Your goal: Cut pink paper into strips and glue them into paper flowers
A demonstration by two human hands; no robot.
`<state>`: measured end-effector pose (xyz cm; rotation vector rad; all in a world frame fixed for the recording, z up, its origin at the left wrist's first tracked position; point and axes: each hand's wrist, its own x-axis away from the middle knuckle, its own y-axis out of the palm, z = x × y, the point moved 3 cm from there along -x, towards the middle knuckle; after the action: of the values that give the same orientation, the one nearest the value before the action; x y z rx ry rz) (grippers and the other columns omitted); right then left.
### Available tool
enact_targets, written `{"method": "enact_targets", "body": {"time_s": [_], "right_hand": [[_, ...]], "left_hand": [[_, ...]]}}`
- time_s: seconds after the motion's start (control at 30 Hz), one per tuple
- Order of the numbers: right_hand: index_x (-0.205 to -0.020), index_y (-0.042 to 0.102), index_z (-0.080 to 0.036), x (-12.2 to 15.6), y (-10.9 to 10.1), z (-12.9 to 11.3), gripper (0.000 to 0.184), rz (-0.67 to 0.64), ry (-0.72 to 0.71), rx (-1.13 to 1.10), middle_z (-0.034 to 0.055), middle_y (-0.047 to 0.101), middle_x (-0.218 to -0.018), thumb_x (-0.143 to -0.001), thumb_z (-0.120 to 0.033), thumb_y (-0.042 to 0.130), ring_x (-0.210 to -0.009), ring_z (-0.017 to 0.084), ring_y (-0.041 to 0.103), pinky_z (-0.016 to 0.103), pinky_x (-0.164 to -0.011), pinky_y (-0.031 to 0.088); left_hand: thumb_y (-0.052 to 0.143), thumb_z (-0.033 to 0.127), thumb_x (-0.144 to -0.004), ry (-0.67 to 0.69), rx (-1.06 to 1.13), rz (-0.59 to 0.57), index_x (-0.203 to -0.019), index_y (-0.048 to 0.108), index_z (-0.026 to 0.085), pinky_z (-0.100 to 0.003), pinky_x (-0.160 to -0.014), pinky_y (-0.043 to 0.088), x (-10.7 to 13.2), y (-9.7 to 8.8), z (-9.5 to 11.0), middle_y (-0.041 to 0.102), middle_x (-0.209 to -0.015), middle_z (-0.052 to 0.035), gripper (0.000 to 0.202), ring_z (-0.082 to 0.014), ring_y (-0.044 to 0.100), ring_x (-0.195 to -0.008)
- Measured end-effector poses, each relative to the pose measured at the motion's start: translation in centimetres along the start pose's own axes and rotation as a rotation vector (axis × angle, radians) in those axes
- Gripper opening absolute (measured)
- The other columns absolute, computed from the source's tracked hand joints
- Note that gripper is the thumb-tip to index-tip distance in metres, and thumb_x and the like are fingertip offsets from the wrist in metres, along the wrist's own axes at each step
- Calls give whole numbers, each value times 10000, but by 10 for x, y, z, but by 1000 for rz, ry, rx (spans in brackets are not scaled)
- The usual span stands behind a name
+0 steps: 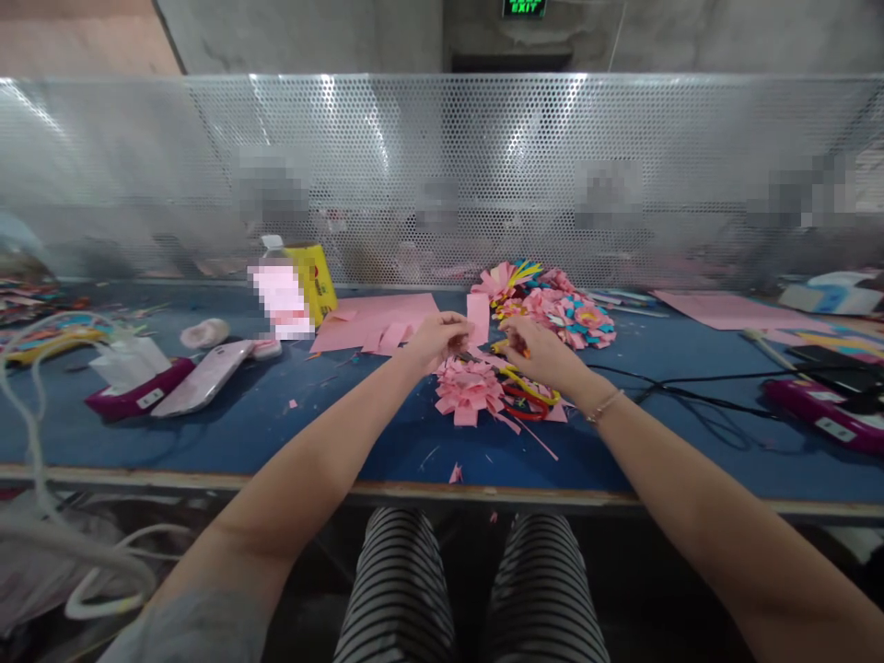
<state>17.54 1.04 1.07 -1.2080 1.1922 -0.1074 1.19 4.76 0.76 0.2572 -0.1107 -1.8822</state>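
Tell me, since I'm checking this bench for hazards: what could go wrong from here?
The scissors lie close beside the flower, below the right hand; a careless move might knock them into it.

The cables run close to the bracelet and could perhaps snag on it if that arm shifts.

The bottle stands beside the pink sheet; if it tips, any liquid in it might wet the paper.

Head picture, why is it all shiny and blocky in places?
In the head view, pale glare streaks the perforated metal screen; square pixel blocks cover patches of it and the front of the bottle; fine edges look soft on the pink paper flower.
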Motion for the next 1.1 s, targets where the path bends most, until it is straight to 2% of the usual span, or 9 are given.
{"method": "enact_targets", "body": {"time_s": [0.17, 0.4, 0.5, 0.77, 1.1], "right_hand": [[-1091, 484, -202, 0, 2, -13, 318, 20, -85, -61, 62, 566, -902, -780, -172, 425, -778, 162, 537, 313, -711, 437], [-841, 556, -182, -3, -1, -14, 137, 89, -136, -91, 49, 580, -779, -776, -152, 439, -757, 156, 526, 304, -708, 421], [-805, 552, -172, -3, -1, -14, 112, 99, -157, -92, 45, 578, -760, -766, -134, 455, -752, 151, 519, 292, -701, 411], [-795, 557, -177, -3, 3, -9, 92, 44, -64, -156, 31, 559, -776, -774, -169, 468, -706, 128, 496, 263, -663, 392], [-800, 563, -180, -2, 3, -9, 94, 46, -71, -191, 22, 529, -745, -771, -173, 474, -683, 121, 474, 246, -625, 379]], "left_hand": [[580, 65, -651, -79, 16, -93, -633, 463, 129, -168, -478, 420, 3, 4, 1, 506, -482, 50, 135, -31, 496, -427], [565, 36, -651, -95, -16, -161, -638, 446, 124, -152, -475, 417, 10, 10, 2, 522, -486, 46, 149, -31, 520, -428], [562, 32, -645, -96, -27, -164, -654, 448, 123, -148, -489, 429, 11, 12, 1, 525, -491, 51, 146, -29, 528, -433], [574, 49, -643, -74, -46, -150, -707, 469, 122, -188, -520, 460, 10, 11, -1, 530, -504, 49, 143, -46, 542, -445], [582, 73, -644, -13, -92, -123, -690, 443, 132, -217, -518, 462, 8, 8, 0, 499, -487, 57, 158, -54, 526, -434]]}}
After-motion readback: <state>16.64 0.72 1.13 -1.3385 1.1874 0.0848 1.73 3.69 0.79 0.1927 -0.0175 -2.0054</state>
